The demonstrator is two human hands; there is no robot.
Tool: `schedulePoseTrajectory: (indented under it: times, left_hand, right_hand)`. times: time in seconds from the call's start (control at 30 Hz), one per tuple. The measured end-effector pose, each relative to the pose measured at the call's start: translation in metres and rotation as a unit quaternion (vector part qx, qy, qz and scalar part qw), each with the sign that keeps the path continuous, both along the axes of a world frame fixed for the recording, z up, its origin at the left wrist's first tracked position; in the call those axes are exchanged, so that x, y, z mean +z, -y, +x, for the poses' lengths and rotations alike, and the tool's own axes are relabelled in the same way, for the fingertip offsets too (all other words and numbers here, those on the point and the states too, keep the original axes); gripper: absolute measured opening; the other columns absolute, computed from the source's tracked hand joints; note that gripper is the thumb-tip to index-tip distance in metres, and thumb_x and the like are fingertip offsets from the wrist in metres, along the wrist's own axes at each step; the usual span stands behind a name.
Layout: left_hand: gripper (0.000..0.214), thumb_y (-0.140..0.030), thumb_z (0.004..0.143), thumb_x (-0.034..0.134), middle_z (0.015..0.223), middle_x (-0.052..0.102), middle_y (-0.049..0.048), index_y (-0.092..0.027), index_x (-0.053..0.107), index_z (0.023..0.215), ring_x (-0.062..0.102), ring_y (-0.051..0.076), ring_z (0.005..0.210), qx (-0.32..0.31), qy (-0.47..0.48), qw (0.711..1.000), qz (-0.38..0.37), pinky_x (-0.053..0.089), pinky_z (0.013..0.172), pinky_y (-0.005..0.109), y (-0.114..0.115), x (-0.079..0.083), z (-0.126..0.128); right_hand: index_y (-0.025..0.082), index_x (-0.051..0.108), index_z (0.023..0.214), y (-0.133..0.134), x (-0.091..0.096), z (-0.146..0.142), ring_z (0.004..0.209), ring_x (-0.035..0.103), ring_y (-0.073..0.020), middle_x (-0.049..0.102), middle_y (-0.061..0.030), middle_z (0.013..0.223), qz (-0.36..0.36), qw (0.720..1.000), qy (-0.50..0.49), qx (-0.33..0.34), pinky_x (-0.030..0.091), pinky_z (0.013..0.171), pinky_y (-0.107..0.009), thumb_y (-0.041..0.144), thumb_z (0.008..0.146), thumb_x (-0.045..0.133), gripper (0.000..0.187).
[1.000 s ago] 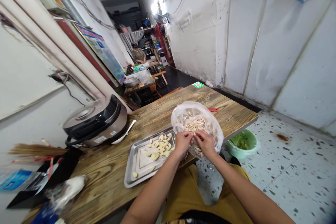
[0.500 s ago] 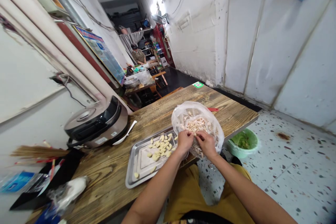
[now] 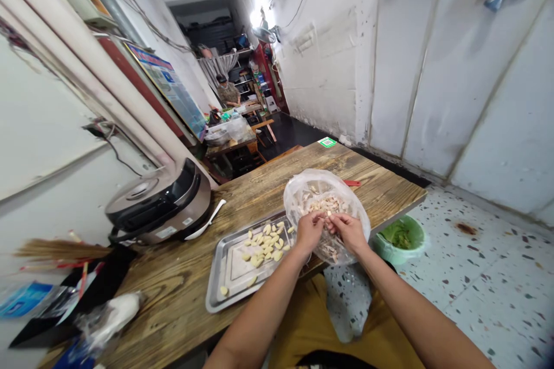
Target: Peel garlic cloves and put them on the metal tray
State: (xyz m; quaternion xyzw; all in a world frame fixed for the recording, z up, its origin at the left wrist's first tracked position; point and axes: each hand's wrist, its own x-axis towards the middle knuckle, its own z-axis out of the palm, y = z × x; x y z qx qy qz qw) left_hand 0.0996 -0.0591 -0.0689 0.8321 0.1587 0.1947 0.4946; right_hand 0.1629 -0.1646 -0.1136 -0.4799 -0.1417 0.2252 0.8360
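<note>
My left hand [image 3: 310,230] and my right hand [image 3: 348,230] meet over the near rim of a clear plastic bag [image 3: 318,183] full of garlic cloves with skins [image 3: 325,203]. Both hands pinch one small garlic clove [image 3: 329,215] between their fingertips. Left of the bag lies a steel tray [image 3: 228,277] with several peeled, pale yellow cloves [image 3: 265,241] heaped at its far end. Both stand on a wooden table [image 3: 259,184].
A rice cooker [image 3: 161,203] with a white spoon [image 3: 208,220] stands at the table's left. A green bucket [image 3: 398,236] with scraps sits on the floor right of the table. Bags and a broom [image 3: 60,251] clutter the near left. A person sits far down the corridor.
My hands have risen slightly and shifted right over the bag, still working the same clove. The view has tilted a little.
</note>
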Motion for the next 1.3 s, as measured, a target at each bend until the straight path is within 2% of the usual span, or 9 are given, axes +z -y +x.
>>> schedulePoseTrajectory:
  times: [0.07, 0.17, 0.27, 0.33, 0.57, 0.77, 0.93, 1.17, 1.3]
  left_hand:
    - [0.014, -0.02, 0.071, 0.054, 0.074, 0.067, 0.0046, -0.014, 0.065, 0.076, 0.06, 0.014, 0.068, 0.005, 0.004, 1.0, 0.014, 0.047, 0.067, 0.025, 0.001, 0.001, 0.001]
    - [0.011, -0.02, 0.068, 0.057, 0.065, 0.064, 0.0021, -0.013, 0.063, 0.074, 0.058, 0.012, 0.059, 0.03, 0.012, 0.999, -0.026, 0.047, 0.06, 0.023, 0.003, 0.0, 0.0]
    - [0.021, -0.024, 0.071, 0.056, 0.068, 0.066, 0.0027, -0.013, 0.064, 0.086, 0.059, 0.012, 0.059, 0.021, 0.015, 0.996, -0.088, 0.048, 0.06, 0.024, 0.002, -0.001, -0.001]
    - [0.024, -0.027, 0.072, 0.055, 0.068, 0.067, 0.0036, -0.013, 0.066, 0.088, 0.059, 0.012, 0.059, 0.022, 0.009, 0.995, -0.099, 0.048, 0.061, 0.024, 0.002, 0.001, -0.001]
    - [0.022, -0.031, 0.071, 0.057, 0.063, 0.066, 0.0033, -0.012, 0.068, 0.076, 0.06, 0.013, 0.057, 0.033, -0.015, 0.996, -0.085, 0.049, 0.059, 0.024, -0.003, 0.004, -0.003]
    - [0.02, -0.029, 0.068, 0.06, 0.062, 0.067, 0.0033, -0.012, 0.068, 0.073, 0.062, 0.014, 0.057, 0.019, 0.0, 0.985, -0.171, 0.051, 0.061, 0.027, 0.0, 0.005, -0.005]
    - [0.016, -0.026, 0.066, 0.062, 0.06, 0.067, 0.0031, -0.012, 0.068, 0.071, 0.063, 0.015, 0.057, 0.026, 0.003, 0.979, -0.201, 0.052, 0.061, 0.028, 0.0, 0.004, -0.004]
    - [0.015, -0.024, 0.067, 0.058, 0.057, 0.066, 0.0024, -0.012, 0.066, 0.068, 0.061, 0.013, 0.053, 0.038, -0.007, 0.987, -0.155, 0.05, 0.056, 0.024, 0.002, 0.004, -0.001]
    - [0.014, -0.021, 0.068, 0.054, 0.054, 0.063, 0.0011, -0.012, 0.064, 0.063, 0.058, 0.012, 0.05, 0.049, -0.005, 0.996, -0.079, 0.046, 0.052, 0.021, 0.004, 0.006, 0.0]
  right_hand:
    - [0.017, 0.066, 0.074, 0.0, -0.002, -0.001, 0.044, 0.052, -0.0089, 0.063, 0.0013, 0.054, -0.018, 1.0, 0.017, 0.003, 0.042, 0.045, -0.02, 0.038, 0.064, 0.068, 0.024]
    - [0.018, 0.066, 0.076, -0.001, -0.005, 0.0, 0.044, 0.052, -0.0087, 0.061, 0.0027, 0.052, -0.03, 0.999, 0.028, 0.0, 0.041, 0.045, -0.02, 0.037, 0.064, 0.069, 0.023]
    - [0.019, 0.066, 0.079, -0.001, -0.006, 0.0, 0.046, 0.052, -0.0089, 0.062, 0.003, 0.054, -0.03, 0.999, 0.036, -0.002, 0.042, 0.047, -0.02, 0.036, 0.064, 0.068, 0.023]
    - [0.019, 0.066, 0.08, -0.001, -0.005, -0.001, 0.047, 0.052, -0.0089, 0.062, 0.0028, 0.056, -0.036, 0.998, 0.046, -0.002, 0.042, 0.047, -0.02, 0.035, 0.065, 0.068, 0.022]
    - [0.02, 0.066, 0.084, 0.0, -0.007, -0.004, 0.051, 0.055, -0.0109, 0.064, 0.0017, 0.06, -0.067, 0.993, 0.091, -0.016, 0.044, 0.05, -0.022, 0.035, 0.068, 0.065, 0.021]
    - [0.021, 0.065, 0.089, -0.002, -0.016, -0.004, 0.054, 0.057, -0.0134, 0.065, -0.0006, 0.066, -0.101, 0.984, 0.145, -0.034, 0.046, 0.052, -0.024, 0.037, 0.072, 0.061, 0.024]
    - [0.021, 0.066, 0.088, -0.002, -0.018, -0.004, 0.06, 0.059, -0.0147, 0.067, -0.0035, 0.079, -0.131, 0.971, 0.188, -0.067, 0.049, 0.057, -0.027, 0.037, 0.074, 0.059, 0.022]
    - [0.021, 0.065, 0.088, -0.004, -0.021, -0.004, 0.059, 0.059, -0.0145, 0.067, -0.0035, 0.077, -0.125, 0.973, 0.186, -0.054, 0.049, 0.056, -0.027, 0.037, 0.074, 0.059, 0.022]
    - [0.023, 0.064, 0.095, -0.005, -0.021, -0.005, 0.065, 0.062, -0.0167, 0.068, -0.0032, 0.08, -0.111, 0.978, 0.173, -0.048, 0.05, 0.058, -0.028, 0.038, 0.073, 0.059, 0.027]
